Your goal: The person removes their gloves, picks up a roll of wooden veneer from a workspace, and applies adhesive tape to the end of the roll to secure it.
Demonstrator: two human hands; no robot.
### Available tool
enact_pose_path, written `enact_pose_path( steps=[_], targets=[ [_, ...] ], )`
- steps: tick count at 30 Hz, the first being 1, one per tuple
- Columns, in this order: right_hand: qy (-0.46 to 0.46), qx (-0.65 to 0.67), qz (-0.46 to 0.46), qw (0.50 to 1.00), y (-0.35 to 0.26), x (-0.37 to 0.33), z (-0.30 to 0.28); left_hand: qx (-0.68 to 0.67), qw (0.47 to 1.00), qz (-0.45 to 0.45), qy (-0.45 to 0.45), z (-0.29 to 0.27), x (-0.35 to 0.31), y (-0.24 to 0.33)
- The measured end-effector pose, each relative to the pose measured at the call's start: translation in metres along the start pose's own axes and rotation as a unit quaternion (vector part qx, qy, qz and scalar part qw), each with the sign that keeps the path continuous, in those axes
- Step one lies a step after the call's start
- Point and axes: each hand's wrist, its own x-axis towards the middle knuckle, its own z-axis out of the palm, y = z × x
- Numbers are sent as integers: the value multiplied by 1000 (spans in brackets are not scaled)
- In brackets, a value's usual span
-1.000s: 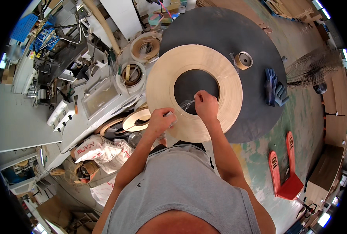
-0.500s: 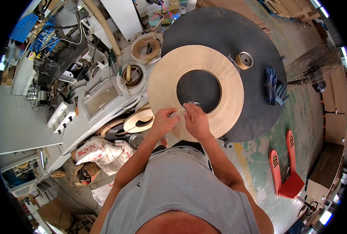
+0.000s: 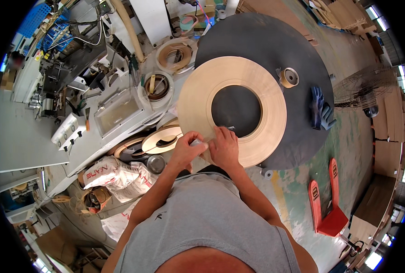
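A wide flat coil of pale wood-coloured edge banding [image 3: 268, 118] lies on a black round table [image 3: 302, 59]. At its near left side my left hand [image 3: 184, 151] is closed on a crumpled bit of clear film, perhaps tape [image 3: 196, 142]. Close beside it, my right hand [image 3: 225, 148] rests on the coil, fingers stretched toward the inner edge, thumb near the left hand's fingertips. A small shiny clear scrap [image 3: 231, 128] shows at the coil's inner edge, just beyond the right fingers. What lies under the right fingers is hidden.
A tape roll [image 3: 289, 78] and blue gloves [image 3: 318, 109] lie on the table's right side. Smaller banding coils [image 3: 161, 139] and a machine bench [image 3: 29, 141] stand left, with white sacks [image 3: 116, 177] below. A red pallet truck [image 3: 332, 220] and a fan [image 3: 364, 88] are at right.
My right hand has moved down and flattened onto the coil, its fingers stretched out. My left hand still pinches the clear film. The whole view has shifted slightly.
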Motion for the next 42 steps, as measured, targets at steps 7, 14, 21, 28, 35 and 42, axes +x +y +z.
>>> enact_pose_path(
  steps=[7, 14, 21, 28, 35, 42],
  targets=[
    [-18, -4, 29, 999, -11, -12, 3, 4, 999, -44, 29, -9, -7, -8],
    [-46, -6, 44, 998, -17, -24, 9, -45, 999, -10, 3, -42, -37, -29],
    [-113, 13, 61, 992, -18, -22, 9, -162, 985, -56, 6, -59, -58, -39],
    [-129, 26, 50, 990, -14, -13, 12, -97, 992, -29, 70, -56, -59, -50],
    [-133, 69, 67, 986, -8, -9, 11, -35, 997, -62, 44, -83, -74, -58],
    [-141, 93, 58, 984, -6, -5, 8, 41, 996, -62, -57, -94, -51, -87]
  ],
)
